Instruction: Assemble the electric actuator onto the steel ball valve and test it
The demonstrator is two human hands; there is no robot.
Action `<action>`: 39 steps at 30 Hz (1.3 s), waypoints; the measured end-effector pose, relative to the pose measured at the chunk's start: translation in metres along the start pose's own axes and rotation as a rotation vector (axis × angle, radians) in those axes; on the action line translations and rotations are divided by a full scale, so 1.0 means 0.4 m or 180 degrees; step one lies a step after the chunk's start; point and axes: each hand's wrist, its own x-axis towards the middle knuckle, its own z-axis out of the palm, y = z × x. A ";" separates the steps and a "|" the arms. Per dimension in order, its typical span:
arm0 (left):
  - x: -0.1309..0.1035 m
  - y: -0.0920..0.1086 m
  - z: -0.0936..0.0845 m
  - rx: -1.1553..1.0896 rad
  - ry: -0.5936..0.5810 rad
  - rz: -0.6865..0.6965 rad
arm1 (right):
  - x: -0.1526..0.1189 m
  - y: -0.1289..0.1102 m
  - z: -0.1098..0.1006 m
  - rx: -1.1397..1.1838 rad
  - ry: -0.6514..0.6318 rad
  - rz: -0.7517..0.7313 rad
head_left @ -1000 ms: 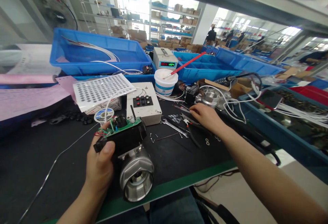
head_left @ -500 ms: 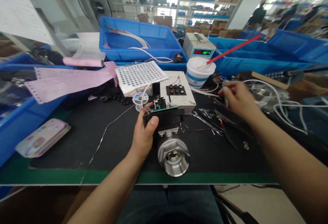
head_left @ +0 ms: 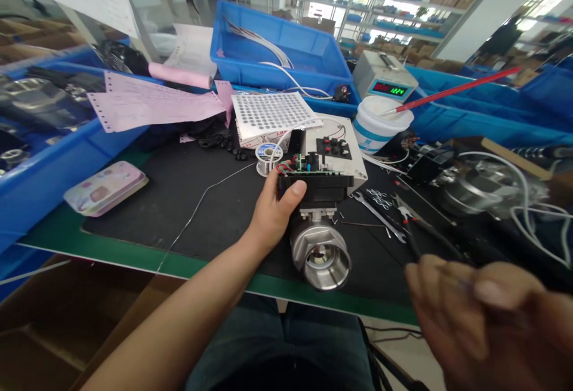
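Note:
My left hand [head_left: 280, 209] grips the left side of a black actuator housing [head_left: 317, 191] with an exposed circuit board [head_left: 313, 170] on top. Below the housing, joined to it, a silver metal valve body [head_left: 322, 254] has its round opening facing me. My right hand [head_left: 474, 301] is at the lower right, near the camera and blurred, with its fingers curled; whatever is between them cannot be made out. Black-handled pliers [head_left: 409, 224] and a wrench [head_left: 378, 218] lie on the black mat between the valve and my right hand.
A solder spool [head_left: 268, 161] and a white test box [head_left: 358, 170] stand behind the housing. Further back are a white tub [head_left: 380, 125], a power supply [head_left: 385, 77] and a blue bin [head_left: 277, 51]. At left lies a pastel case [head_left: 105, 188]; metal parts [head_left: 487, 185] sit at right.
My right hand has come from beside the tools at the back right to the lower right, nearer the camera. The view has shifted and tilted; my left hand keeps its grip on the housing.

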 end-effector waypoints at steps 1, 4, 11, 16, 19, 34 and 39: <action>0.000 0.000 0.000 0.0008 -0.0018 0.0009 | -0.002 -0.016 0.017 0.0124 -0.0153 0.0070; 0.000 0.000 -0.003 0.0047 -0.0088 0.0040 | 0.010 -0.046 0.056 -0.0319 -0.0749 -0.0029; -0.002 -0.002 -0.008 0.0181 -0.0068 0.0048 | 0.039 -0.022 0.109 -0.0870 -0.0620 -0.0442; 0.000 -0.004 -0.009 0.0169 -0.0109 0.0097 | 0.043 -0.021 0.113 -0.1184 -0.0832 -0.0624; 0.001 -0.005 -0.010 0.0175 -0.0132 0.0113 | 0.046 -0.023 0.112 -0.1371 -0.0854 -0.0647; 0.000 0.000 -0.008 0.0163 -0.0055 0.0092 | 0.048 -0.024 0.115 -0.1542 -0.0915 -0.0567; -0.001 -0.004 -0.012 0.0210 -0.0102 0.0084 | 0.049 -0.024 0.116 -0.1523 -0.0898 -0.0540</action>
